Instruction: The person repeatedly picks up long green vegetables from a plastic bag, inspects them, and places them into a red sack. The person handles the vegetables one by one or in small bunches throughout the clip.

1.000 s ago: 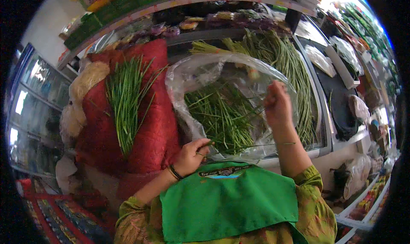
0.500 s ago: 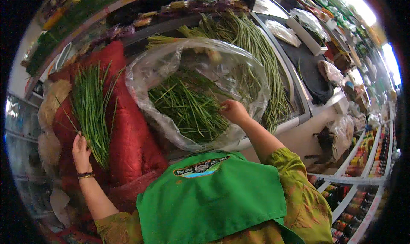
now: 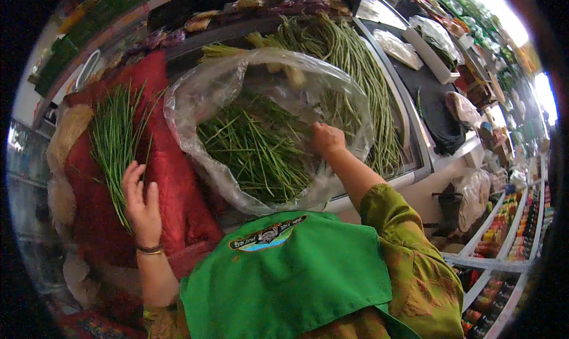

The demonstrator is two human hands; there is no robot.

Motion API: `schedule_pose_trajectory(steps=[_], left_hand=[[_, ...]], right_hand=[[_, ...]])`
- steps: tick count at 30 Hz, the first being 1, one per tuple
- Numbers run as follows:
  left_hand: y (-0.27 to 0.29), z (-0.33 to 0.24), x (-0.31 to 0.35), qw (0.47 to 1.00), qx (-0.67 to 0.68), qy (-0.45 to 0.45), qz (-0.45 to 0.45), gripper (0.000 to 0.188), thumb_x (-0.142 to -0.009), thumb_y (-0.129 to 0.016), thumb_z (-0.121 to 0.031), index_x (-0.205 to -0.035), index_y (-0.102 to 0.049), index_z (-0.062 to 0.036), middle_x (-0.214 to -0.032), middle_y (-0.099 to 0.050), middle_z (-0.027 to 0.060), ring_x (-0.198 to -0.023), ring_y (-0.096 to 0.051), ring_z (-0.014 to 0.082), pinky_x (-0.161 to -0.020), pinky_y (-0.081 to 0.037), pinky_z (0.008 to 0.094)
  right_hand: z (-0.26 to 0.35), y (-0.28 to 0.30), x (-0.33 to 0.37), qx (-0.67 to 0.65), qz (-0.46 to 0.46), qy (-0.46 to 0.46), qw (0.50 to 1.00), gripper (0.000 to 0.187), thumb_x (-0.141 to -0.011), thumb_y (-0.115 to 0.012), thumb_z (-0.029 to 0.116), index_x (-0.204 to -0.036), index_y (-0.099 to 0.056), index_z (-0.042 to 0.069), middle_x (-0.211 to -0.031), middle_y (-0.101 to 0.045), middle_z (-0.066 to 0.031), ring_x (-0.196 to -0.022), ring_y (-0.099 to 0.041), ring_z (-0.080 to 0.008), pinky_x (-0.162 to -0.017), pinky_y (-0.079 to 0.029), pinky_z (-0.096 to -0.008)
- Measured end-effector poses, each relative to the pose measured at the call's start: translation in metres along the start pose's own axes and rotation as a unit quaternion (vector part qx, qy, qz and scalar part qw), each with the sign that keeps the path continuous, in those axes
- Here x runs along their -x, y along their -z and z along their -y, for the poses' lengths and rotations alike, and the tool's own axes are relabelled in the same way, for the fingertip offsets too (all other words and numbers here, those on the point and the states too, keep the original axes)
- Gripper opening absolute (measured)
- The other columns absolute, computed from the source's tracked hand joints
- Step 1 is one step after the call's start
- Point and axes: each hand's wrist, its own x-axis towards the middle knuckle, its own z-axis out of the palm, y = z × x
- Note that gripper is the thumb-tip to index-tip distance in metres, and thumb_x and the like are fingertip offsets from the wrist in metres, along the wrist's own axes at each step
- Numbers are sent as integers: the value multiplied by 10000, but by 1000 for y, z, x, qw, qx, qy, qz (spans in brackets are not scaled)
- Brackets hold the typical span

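One sheaf of long green chives lies at the left on a red padded cloth, its narrow end toward the near side. The left hand, with bracelets at the wrist, is at the right of that end, its fingers open and extended; contact with the leaves cannot be judged. In the centre, a wide-mouthed clear plastic bag contains more chives, loose and criss-crossed, beyond a green apron. The right hand is over the bag's right part, fingers curled inward; whether they grip anything cannot be told. Long beans lie at the far right of the bag, and bottles fill a rack at the near right.
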Motion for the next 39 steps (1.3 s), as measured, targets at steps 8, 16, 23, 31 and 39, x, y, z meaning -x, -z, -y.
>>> schedule_pose_trajectory(steps=[8, 16, 23, 31, 39], left_hand=[[-55, -36, 35, 990, 27, 18, 139, 240, -743, -540, -31, -981, -513, -28, -1082, -469, 66, -976, -463, 170, -809, -390, 281], [-123, -92, 8, 881, 284, 150, 349, 272, -802, -526, -107, -1054, -483, -12, -971, -542, 47, -852, -520, 107, -733, -426, 232], [-148, -140, -13, 844, 408, 118, 326, 257, -824, -485, -95, -1073, -470, -36, -967, -552, 50, -848, -535, 125, -731, -429, 246], [-150, -119, -10, 881, 382, 144, 237, 194, -829, -465, -72, -1014, -513, -36, -898, -580, 44, -791, -544, 101, -693, -443, 227], [-152, -106, -7, 924, 317, 125, 174, 195, -830, -463, -70, -1013, -527, -47, -886, -583, 27, -773, -548, 92, -653, -454, 226]], right_hand=[[-12, 87, 10, -392, 120, 44, 911, 227, -671, -634, 258, -693, -593, 36, -658, -584, -65, -573, -549, -171, -547, -442, -284], [1, 152, 82, -841, 89, -1, 534, 110, -742, -586, 117, -794, -505, 65, -682, -515, -5, -484, -433, -57, -450, -358, -194], [38, 148, 117, -582, -21, 161, 797, 175, -687, -668, 124, -790, -563, 29, -565, -470, 12, -506, -402, -44, -453, -346, -205], [42, 107, 95, -595, 62, 102, 795, 149, -749, -602, 125, -818, -598, -6, -645, -542, 23, -564, -462, -38, -498, -392, -191], [32, 83, 79, -356, 44, 235, 904, 144, -676, -587, 168, -749, -602, 45, -682, -578, -127, -615, -568, -280, -563, -453, -348]])
